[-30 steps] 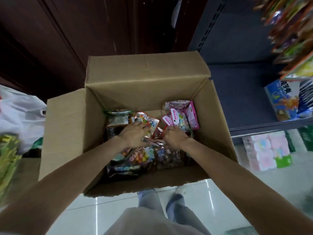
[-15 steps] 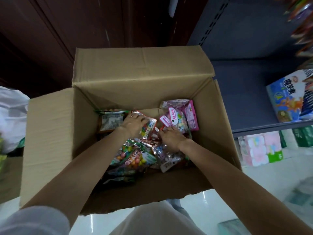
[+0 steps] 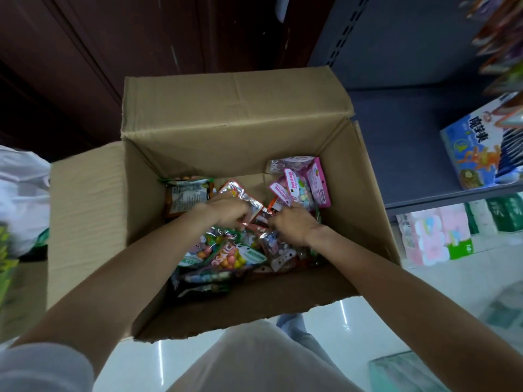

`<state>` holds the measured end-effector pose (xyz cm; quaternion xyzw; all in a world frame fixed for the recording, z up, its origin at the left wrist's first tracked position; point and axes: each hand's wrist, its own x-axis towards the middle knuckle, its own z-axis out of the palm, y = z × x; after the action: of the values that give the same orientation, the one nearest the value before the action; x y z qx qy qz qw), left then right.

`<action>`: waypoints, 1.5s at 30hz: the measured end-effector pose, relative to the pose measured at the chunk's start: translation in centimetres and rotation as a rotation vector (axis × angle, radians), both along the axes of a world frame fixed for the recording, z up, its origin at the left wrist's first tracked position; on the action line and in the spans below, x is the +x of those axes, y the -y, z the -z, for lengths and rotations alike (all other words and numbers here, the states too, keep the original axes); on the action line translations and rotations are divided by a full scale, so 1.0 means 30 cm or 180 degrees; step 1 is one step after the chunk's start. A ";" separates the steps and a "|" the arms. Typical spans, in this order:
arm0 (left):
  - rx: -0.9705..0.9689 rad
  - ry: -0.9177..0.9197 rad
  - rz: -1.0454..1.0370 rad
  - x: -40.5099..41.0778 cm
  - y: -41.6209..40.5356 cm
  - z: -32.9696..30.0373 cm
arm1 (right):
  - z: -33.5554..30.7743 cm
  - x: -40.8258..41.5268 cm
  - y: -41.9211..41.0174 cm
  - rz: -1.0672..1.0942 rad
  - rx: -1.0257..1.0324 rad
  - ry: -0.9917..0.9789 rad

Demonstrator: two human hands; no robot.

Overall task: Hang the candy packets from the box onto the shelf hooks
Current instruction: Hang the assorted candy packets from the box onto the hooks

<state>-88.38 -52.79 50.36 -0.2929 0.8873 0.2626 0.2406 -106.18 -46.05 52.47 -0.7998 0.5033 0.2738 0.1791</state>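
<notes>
— Well, where are the hands?
— Both inside the open cardboard box [image 3: 235,114]. The left hand [image 3: 226,209] has its fingers curled onto a silver-edged candy packet [image 3: 240,197]; the right hand [image 3: 293,223] is bunched over the candy packets [image 3: 226,254], its grip hidden.
— The rest?
— Pink packets [image 3: 304,183] lean in the far right corner. The grey shelf [image 3: 407,142] stands at right.

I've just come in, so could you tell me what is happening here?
A person has both hands in an open cardboard box on the shop floor, sorting through candy packets. The left hand and right hand are closed around packets in the middle of the pile. None has left the box yet.
</notes>
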 end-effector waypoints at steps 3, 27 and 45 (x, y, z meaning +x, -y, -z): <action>-0.0266 -0.0597 -0.0506 0.038 0.024 -0.104 | -0.135 -0.035 -0.021 0.0552 -0.0426 0.0317; 0.0807 -0.4658 -0.3861 -0.072 -0.396 -0.609 | -0.556 -0.033 -0.258 0.4319 -0.0127 0.6062; 0.1160 -0.4380 -0.3314 -0.969 -0.918 -0.720 | -0.621 -0.811 -0.812 0.3922 -0.2715 0.5532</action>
<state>-117.45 -25.24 71.95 -0.3940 0.5337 0.5945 -0.4544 -130.50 -21.70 71.10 -0.3319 0.5674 -0.6980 0.2841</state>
